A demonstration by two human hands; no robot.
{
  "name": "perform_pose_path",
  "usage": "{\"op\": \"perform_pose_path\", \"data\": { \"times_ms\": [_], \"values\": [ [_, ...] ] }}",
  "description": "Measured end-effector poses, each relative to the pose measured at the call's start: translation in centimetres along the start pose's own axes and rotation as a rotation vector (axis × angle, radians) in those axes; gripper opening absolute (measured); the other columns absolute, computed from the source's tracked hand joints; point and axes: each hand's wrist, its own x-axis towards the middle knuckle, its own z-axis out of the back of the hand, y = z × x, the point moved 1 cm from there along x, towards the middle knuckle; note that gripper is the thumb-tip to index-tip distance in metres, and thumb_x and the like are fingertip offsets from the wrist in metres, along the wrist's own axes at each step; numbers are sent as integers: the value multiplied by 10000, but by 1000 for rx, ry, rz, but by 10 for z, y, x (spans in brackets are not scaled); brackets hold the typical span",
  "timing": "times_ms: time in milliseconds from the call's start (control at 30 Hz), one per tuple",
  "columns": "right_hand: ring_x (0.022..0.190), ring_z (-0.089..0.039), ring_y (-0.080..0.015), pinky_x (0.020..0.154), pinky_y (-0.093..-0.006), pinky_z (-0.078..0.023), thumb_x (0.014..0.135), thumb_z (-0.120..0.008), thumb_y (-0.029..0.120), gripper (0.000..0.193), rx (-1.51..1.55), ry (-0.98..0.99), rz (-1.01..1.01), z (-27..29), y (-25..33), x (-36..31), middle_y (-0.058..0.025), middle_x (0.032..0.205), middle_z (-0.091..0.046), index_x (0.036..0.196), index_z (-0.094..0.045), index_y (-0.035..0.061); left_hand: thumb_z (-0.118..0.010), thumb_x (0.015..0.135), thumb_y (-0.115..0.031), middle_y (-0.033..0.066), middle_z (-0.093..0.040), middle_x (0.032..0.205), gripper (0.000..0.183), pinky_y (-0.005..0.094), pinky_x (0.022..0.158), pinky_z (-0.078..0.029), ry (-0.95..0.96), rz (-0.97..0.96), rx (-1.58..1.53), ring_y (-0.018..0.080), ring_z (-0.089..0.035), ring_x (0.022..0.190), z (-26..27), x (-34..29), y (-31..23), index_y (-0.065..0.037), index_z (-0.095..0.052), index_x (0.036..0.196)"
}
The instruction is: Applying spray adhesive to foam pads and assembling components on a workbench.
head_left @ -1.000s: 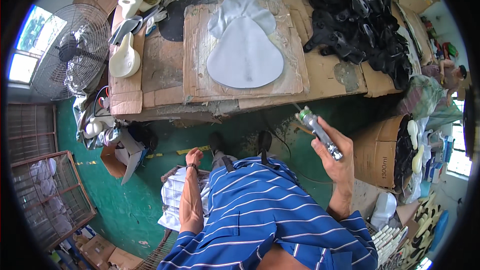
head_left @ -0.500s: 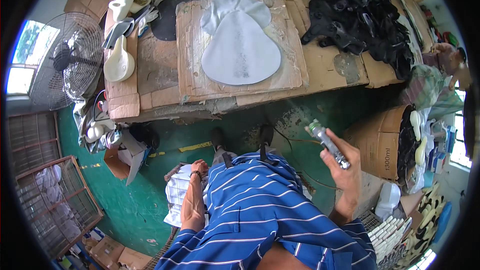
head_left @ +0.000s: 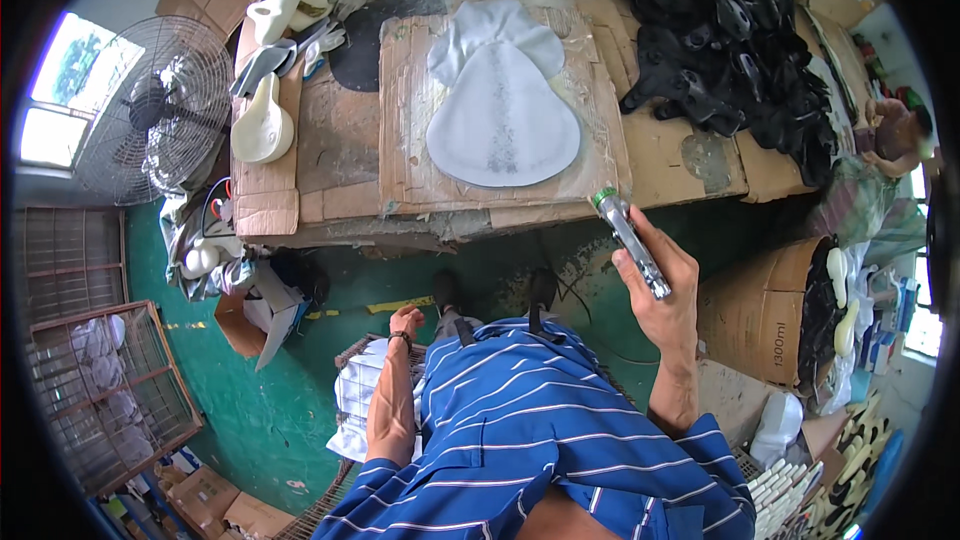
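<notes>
My right hand [head_left: 664, 290] is closed around a metal spray gun [head_left: 634, 242] with a green ring at its front end. The gun is raised just off the table's front edge. Ahead of it and to the left lies a flat, pear-shaped white fabric piece [head_left: 545, 135] with grey specks down its middle. A rumpled pale fabric piece [head_left: 545, 45] lies behind, touching its narrow end. Both rest on a stained cardboard sheet [head_left: 400, 165]. My left hand [head_left: 405, 321] hangs low beside my lap, fingers loosely curled, with nothing visible in them.
A heap of black moulded covers [head_left: 715, 50] fills the table's right side. Cream saddle-shaped forms [head_left: 262, 130] and grey gloves [head_left: 322, 40] lie on its left, beside a standing fan [head_left: 150, 110]. A cardboard barrel [head_left: 755, 310] stands at right. Another person [head_left: 895, 135] is at far right.
My right hand has brought the spray gun up and left, closer to the table's edge and the white fabric. My left hand has moved slightly forward. The view has shifted a little.
</notes>
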Motion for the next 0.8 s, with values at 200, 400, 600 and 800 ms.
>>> {"op": "perform_pose_path", "data": {
  "times_ms": [200, 400, 600, 800],
  "values": [
    [890, -747, -316, 786, -378, -582, 901, -776, -42, 529, -80, 15, -75, 14, -3, -11, -207, 1076, -757, 1416, -653, -33, -691, 959, -208, 77, -812, 1058, 442, 480, 755, -558, 54, 64, 19, 231, -802, 928, 5, -1, 23, -112, -692, 1391],
    [888, -752, -346, 781, -385, -581, 886, -787, -47, 552, -109, 20, -89, 24, 7, -23, -207, 1065, -753, 1421, -652, -24, -693, 965, -194, 113, -804, 1044, 426, 467, 773, -608, 53, 124, 83, 231, -795, 892, 6, -1, 33, -67, -688, 1371],
    [865, -752, -301, 771, -355, -579, 882, -801, -40, 560, 19, 33, -58, 24, 22, -25, -197, 1039, -751, 1423, -658, -13, -722, 900, -98, 142, -798, 964, 374, 338, 750, -655, 66, 4, -43, 236, -793, 836, -3, 9, 7, 35, -736, 1249],
    [912, -767, -307, 794, -359, -585, 874, -823, -18, 560, 40, 63, -81, 26, 25, -29, -205, 1085, -766, 1411, -666, -16, -727, 897, -146, 92, -804, 997, 399, 388, 758, -618, 96, -75, 46, 216, -790, 860, -10, 7, -29, -53, -738, 1284]
  ]
}}
